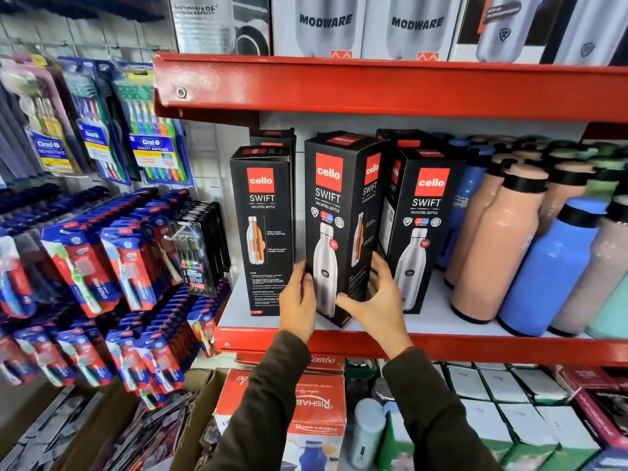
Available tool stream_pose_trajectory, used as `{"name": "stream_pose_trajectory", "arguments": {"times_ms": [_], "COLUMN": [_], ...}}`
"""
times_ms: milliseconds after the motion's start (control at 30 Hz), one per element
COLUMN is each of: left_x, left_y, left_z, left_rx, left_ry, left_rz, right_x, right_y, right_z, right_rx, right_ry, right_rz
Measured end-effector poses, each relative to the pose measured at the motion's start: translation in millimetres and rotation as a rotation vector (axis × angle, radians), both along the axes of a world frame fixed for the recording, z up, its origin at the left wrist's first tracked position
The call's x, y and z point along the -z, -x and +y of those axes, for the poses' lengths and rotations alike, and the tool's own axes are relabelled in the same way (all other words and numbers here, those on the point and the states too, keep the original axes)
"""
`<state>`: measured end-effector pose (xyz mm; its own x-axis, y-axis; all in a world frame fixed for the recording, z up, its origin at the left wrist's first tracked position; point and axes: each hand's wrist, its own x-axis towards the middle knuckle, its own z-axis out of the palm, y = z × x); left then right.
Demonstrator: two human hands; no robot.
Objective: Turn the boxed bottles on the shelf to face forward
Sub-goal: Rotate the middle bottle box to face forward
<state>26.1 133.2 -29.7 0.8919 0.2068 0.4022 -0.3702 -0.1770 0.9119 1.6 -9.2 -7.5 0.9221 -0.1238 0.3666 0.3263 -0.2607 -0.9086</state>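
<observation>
Three black Cello Swift bottle boxes stand in the front row on the white shelf (428,321) with a red front edge. The middle box (334,212) is turned at an angle, its corner toward me, showing the bottle picture and one side panel. My left hand (297,302) grips its lower left edge and my right hand (377,300) grips its lower right side. The left box (261,229) shows a side panel with small print. The right box (423,229) shows its bottle picture. More black boxes stand behind, mostly hidden.
Loose peach bottles (496,246), blue bottles (550,266) and pale ones crowd the shelf to the right. Toothbrush packs (112,253) hang on the left. A red shelf (373,86) overhead carries Modware boxes. Red and white cartons sit below.
</observation>
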Motion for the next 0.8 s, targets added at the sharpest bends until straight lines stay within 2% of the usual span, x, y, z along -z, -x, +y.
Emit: {"name": "stream_pose_trajectory", "arguments": {"times_ms": [200,500,800], "left_x": [7,16,18], "left_y": [-5,-5,-8], "left_z": [7,-7,-10], "left_rx": [0.006,-0.054,-0.097], "left_ry": [0.014,0.015,-0.040], "left_rz": [-0.004,-0.018,-0.032], "right_x": [2,14,25], "right_y": [-7,-20,-28], "right_z": [-3,-2,4], "right_rx": [-0.064,-0.024,0.016], "right_ry": [-0.027,0.102,0.104], "right_rz": [-0.028,-0.048,-0.009]}}
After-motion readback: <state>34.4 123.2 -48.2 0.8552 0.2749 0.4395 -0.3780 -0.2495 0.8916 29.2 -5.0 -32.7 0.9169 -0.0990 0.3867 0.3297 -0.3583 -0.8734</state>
